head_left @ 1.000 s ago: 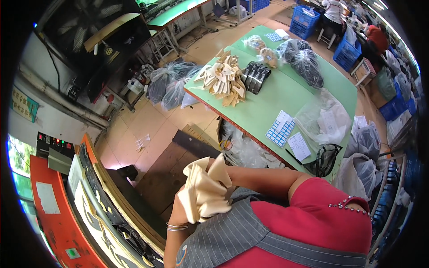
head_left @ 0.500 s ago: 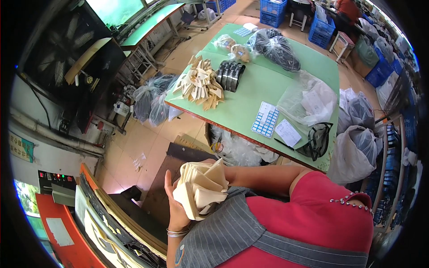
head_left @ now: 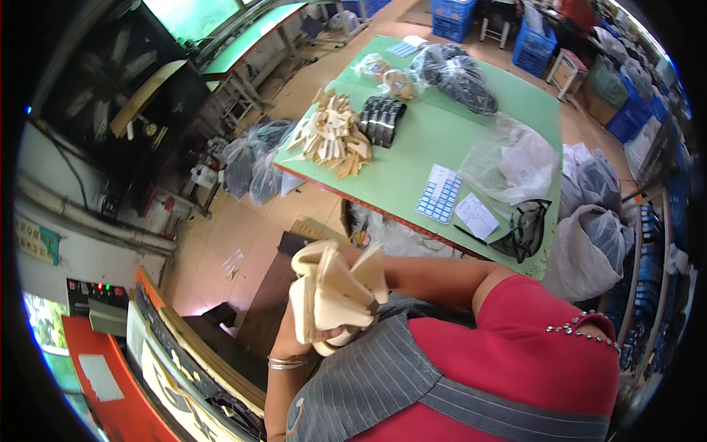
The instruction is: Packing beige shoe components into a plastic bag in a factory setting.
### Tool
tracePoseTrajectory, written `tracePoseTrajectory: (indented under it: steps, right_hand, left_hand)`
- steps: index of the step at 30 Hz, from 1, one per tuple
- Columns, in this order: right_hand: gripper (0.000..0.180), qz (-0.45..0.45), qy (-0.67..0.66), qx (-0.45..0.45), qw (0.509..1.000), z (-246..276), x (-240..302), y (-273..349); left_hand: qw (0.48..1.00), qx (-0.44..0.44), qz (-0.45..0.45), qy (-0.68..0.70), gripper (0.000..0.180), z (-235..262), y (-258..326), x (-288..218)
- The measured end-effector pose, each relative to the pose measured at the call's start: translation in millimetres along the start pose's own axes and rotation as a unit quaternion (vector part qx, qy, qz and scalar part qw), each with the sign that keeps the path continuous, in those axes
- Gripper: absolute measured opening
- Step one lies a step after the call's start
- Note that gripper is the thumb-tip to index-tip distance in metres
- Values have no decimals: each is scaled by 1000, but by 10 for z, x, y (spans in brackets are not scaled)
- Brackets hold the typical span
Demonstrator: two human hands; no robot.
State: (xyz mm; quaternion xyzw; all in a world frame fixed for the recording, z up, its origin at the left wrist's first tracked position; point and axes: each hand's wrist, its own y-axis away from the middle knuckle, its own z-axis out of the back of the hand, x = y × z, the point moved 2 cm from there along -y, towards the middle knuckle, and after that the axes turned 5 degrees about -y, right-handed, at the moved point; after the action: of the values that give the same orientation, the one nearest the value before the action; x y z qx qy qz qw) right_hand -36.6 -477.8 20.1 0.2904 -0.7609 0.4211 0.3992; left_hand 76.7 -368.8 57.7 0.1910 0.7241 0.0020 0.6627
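Observation:
A bundle of cream-coloured, flat cut-out pieces (head_left: 335, 295), layered and fanned out, is held up in front of my apron. My left hand (head_left: 296, 333), with bracelets on its wrist, grips the bundle from below, its fingers closed on the lower edge. Reaching across from the red sleeve, my right arm passes behind the bundle. Only a sliver of my right hand (head_left: 349, 255) shows there, and its fingers are hidden. A heaped pile of similar cream pieces (head_left: 333, 140) lies on the green table (head_left: 398, 173), beside a stack of black curved strips (head_left: 381, 121).
On the table are bagged dark goods (head_left: 460, 77), a clear plastic bag (head_left: 508, 158), a sheet of blue-and-white labels (head_left: 440, 195), a paper slip (head_left: 476, 215) and a black mesh item (head_left: 524, 230). An orange-edged machine (head_left: 110, 368) stands at my left. Filled bags (head_left: 254, 158) sit on the floor.
My left hand, spread with its thumb out before, now closes around the lower part of the bundle. The bundle has risen slightly and turned. The table's contents look the same.

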Motion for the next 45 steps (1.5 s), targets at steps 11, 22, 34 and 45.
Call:
tracePoseTrajectory:
  steps: [11, 22, 34, 45]
  right_hand:
    - [26, -255, -569, -259, 738, 127, -201, 169]
    - [87, -160, -519, -105, 833, -87, 541, 319]
    - [86, -161, -496, -209, 828, 44, 325, 534]
    - [84, -224, -437, -216, 844, 108, 16, 511]
  left_hand:
    - [968, -211, -24, 132, 77, 49, 129, 144]
    - [875, -262, 62, -403, 54, 117, 19, 250]
    - [821, -256, -39, -508, 53, -241, 352, 424]
    - [763, -63, -201, -611, 14, -257, 608, 305]
